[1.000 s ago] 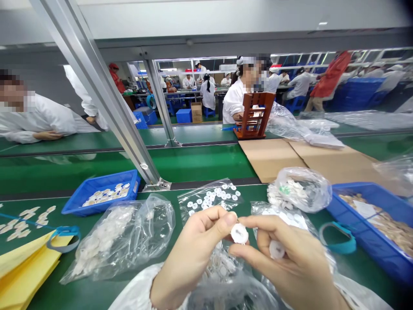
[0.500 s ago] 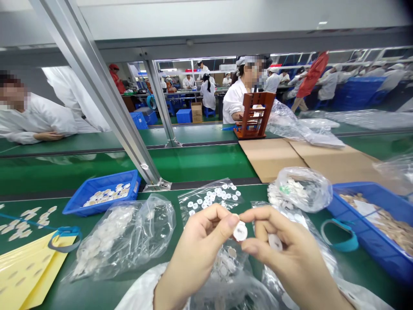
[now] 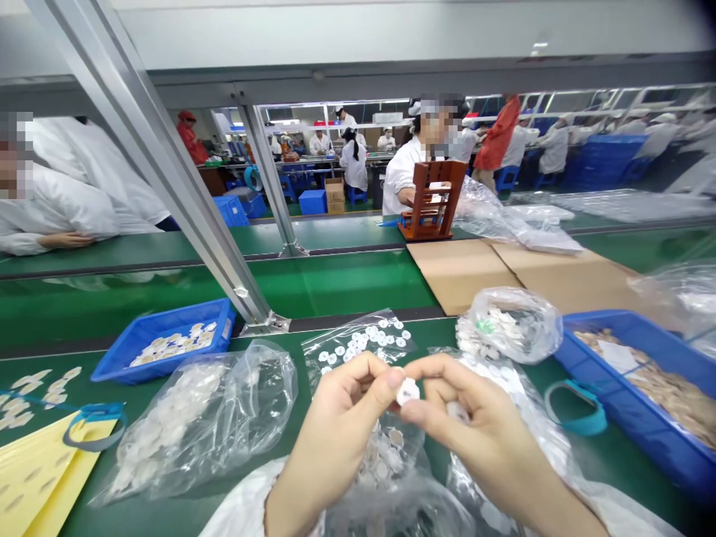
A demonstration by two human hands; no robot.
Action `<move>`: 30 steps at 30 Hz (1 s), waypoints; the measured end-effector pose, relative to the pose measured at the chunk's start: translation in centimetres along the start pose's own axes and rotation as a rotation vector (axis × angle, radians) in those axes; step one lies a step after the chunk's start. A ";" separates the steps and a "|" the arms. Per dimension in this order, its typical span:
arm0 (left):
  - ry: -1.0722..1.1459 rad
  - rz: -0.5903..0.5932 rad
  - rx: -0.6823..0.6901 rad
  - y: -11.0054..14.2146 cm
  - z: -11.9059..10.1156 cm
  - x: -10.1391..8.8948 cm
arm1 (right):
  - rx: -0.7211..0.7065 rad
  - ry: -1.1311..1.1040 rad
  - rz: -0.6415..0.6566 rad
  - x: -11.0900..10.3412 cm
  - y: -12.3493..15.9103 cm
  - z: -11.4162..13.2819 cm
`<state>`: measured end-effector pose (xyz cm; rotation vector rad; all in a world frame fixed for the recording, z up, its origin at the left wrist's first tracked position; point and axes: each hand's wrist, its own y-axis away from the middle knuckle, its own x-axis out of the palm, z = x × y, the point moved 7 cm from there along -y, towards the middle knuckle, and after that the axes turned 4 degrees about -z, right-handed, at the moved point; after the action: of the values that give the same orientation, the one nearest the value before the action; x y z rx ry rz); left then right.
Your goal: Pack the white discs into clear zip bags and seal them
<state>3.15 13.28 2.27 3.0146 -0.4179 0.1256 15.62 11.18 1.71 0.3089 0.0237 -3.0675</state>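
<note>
White disc (image 3: 408,392); roundish; left hand (image 3: 342,418) pinches

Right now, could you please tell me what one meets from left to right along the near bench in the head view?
Yellow sheets, clear bag of pale pieces, left hand, small white disc, right hand, blue bin of tan pieces.
</note>
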 end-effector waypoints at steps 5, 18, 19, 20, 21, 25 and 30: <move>-0.128 0.119 -0.074 -0.9 1.6 1.0 | 0.049 0.029 -0.010 -1.2 -0.7 -2.0; -0.062 0.214 -0.198 -1.3 3.9 3.4 | 0.077 -0.098 0.042 -1.8 0.2 -4.5; -0.054 0.222 -0.199 -1.4 4.0 3.4 | 0.070 -0.085 0.070 -1.6 0.3 -4.4; -0.043 0.233 -0.201 -1.5 4.1 3.5 | 0.058 -0.055 0.085 -1.7 0.3 -4.2; -0.032 0.243 -0.204 -1.6 4.1 3.5 | 0.046 -0.012 0.077 -2.1 0.1 -4.1; -0.017 0.262 -0.190 -1.6 3.8 3.3 | -0.027 0.272 -0.313 -8.9 -2.1 -4.8; -0.099 0.341 -0.189 -0.9 3.5 3.3 | 0.049 0.444 -0.736 -17.3 -2.5 -7.5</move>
<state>6.80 12.87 -0.95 2.7465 -0.8972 -0.0378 33.83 14.85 -2.19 1.2277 0.1022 -3.6148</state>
